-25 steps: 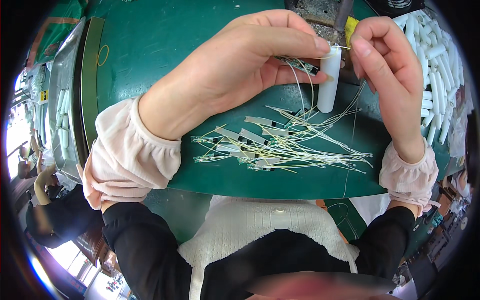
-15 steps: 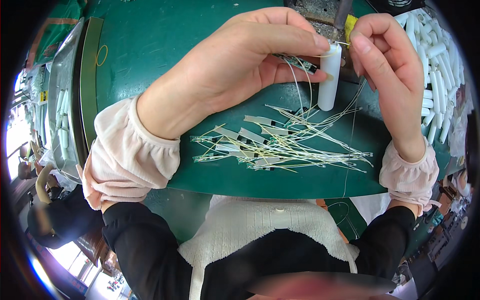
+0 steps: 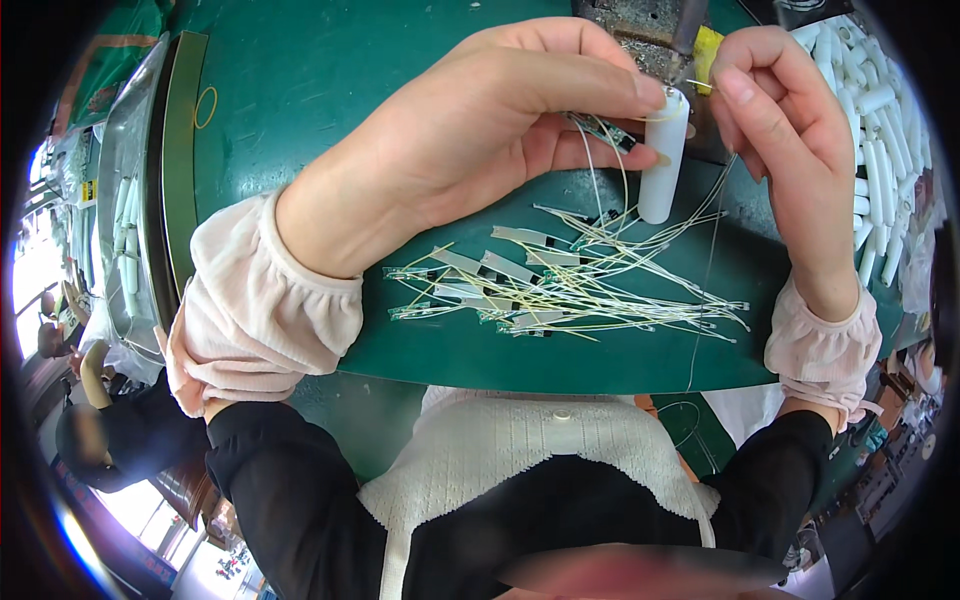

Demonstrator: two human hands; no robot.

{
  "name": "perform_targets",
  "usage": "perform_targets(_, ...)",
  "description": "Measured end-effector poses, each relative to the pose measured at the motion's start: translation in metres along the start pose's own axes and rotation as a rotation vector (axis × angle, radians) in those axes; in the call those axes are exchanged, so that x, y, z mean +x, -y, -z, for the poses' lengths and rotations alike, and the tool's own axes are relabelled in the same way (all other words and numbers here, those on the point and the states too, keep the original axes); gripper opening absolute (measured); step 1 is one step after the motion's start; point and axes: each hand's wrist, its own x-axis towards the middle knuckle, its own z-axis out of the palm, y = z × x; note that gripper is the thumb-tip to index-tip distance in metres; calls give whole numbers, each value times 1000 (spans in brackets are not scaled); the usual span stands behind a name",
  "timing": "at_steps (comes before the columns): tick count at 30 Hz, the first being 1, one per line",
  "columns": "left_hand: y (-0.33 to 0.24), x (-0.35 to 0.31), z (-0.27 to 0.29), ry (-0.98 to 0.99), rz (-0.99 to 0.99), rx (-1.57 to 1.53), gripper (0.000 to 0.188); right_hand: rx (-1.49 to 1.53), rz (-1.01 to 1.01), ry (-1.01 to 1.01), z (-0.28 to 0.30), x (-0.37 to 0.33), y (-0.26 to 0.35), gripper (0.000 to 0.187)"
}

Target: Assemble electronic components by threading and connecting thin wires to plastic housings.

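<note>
left hand (image 3: 490, 130) pinching a white cylinder (image 3: 662, 165), right hand (image 3: 790, 135) pinched on thin wire (image 3: 701, 84), messy wired boards (image 3: 520, 258) by the table's near edge (image 3: 580, 382)

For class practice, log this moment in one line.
left hand: holds white cylinder; right hand: pinches thin wire; tabletop: wired circuit boards

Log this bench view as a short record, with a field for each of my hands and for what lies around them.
Left hand: grips a white cylinder and holds a small wired circuit board
Right hand: pinches a thin strand near the cylinder's far end; wire or solder, unclear
Beyond the hands: dark rod-shaped tool
On the green table: loose pile of wired boards
Far right: heap of white cylinders
Far left: tray holding more white cylinders
</note>
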Motion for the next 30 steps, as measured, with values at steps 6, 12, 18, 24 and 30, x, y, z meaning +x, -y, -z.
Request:
perform_targets(6,6,-5,-16,-100,-145,252,8,175,-126,167,6,-2,-2,11)
perform_targets(12,-9,-25,-35,265,-232,272,15,52,-218,488,19,-5,-3,7)
perform_targets(18,-35,-61,-60,109,-462,341,10,-152,-25,510,11,-7,-24,18)
perform_targets(24,-22,-142,-42,38,-630,494,25,-413,-8,213,26,-3,-32,20)
perform_targets(30,41,-243,-19,-539,-670,732,29,-756,80,-294,30,25,-69,34)
